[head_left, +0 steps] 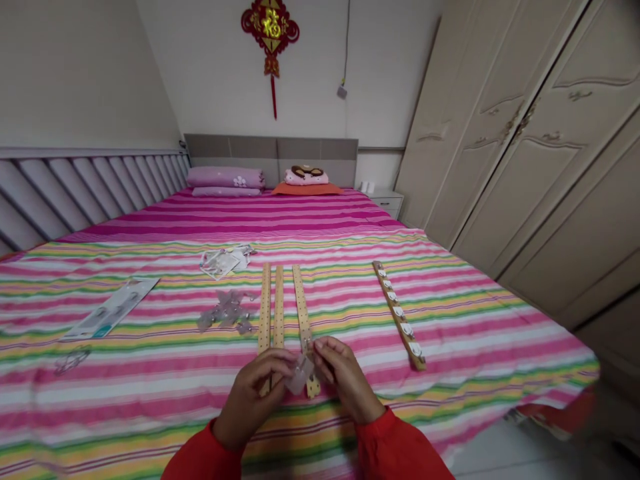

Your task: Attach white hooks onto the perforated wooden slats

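My left hand pinches a small translucent plastic piece by its left side. Close by on the right, my right hand has thumb and fingers pressed together at the piece's upper edge; what they grip is too small to make out. Under the plastic lies a wooden strip with small holes. Two similar strips, a middle one and a left one, lie parallel to it, their near ends partly behind my left hand. A heap of grey translucent pieces rests left of the strips.
To the right lies a wooden strip carrying several white round pieces. White cards and clear packaging are piled farther back. A long plastic package and thin wire-like loops lie left on the striped bed sheet.
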Action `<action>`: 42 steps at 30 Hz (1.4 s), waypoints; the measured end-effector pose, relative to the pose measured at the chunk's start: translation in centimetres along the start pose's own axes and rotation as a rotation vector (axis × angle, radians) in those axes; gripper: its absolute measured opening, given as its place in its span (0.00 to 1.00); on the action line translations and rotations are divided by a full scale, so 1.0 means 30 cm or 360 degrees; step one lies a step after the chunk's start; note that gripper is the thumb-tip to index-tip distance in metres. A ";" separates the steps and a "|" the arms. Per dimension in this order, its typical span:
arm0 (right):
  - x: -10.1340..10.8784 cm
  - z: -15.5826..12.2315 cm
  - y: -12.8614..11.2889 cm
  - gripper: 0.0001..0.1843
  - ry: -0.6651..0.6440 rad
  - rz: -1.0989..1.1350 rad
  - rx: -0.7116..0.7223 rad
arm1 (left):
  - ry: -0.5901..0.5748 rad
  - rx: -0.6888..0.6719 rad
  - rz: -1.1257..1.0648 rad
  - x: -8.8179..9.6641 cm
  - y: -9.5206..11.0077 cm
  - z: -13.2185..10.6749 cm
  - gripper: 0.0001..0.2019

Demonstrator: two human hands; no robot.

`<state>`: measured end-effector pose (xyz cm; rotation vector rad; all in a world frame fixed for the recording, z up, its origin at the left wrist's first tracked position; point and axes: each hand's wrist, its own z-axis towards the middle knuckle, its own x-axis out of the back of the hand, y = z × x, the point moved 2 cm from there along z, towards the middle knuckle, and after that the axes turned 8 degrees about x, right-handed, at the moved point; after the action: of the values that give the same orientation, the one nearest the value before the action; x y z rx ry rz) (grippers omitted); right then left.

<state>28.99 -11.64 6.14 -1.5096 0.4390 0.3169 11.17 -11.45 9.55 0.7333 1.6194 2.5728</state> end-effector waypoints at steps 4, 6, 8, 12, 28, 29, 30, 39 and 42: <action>-0.017 -0.027 -0.018 0.17 -0.0217 0.0089 -0.0177 | -0.0286 0.0180 -0.0293 -0.028 0.022 0.005 0.06; -0.012 -0.040 -0.015 0.15 -0.0306 0.0148 -0.0279 | -0.0364 0.0266 -0.0385 -0.038 0.023 0.006 0.07; 0.003 -0.047 -0.007 0.13 -0.0364 0.0181 -0.0343 | -0.0409 0.0355 -0.0472 -0.043 0.015 0.008 0.08; 0.037 -0.042 0.016 0.12 -0.0441 0.0196 -0.0419 | -0.0461 0.0504 -0.0639 -0.046 -0.012 0.022 0.08; 0.070 0.144 0.071 0.13 0.0122 0.0127 -0.0101 | 0.0071 0.1037 -0.0676 -0.100 -0.158 0.215 0.21; 0.071 0.162 0.076 0.13 0.0129 0.0091 -0.0080 | 0.0096 0.1044 -0.0657 -0.100 -0.171 0.236 0.21; 0.072 0.180 0.079 0.12 0.0141 0.0052 -0.0056 | 0.0116 0.1060 -0.0651 -0.102 -0.184 0.255 0.20; 0.092 0.294 0.094 0.05 0.0279 -0.0282 0.0078 | 0.0187 0.1131 -0.0548 -0.124 -0.302 0.372 0.15; 0.091 0.311 0.112 0.05 0.0293 -0.0268 0.0091 | 0.0225 0.1095 -0.0439 -0.126 -0.339 0.390 0.13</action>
<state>30.60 -2.36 1.96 -1.5146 0.4586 0.0327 16.77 2.22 3.56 0.2946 2.4764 1.9004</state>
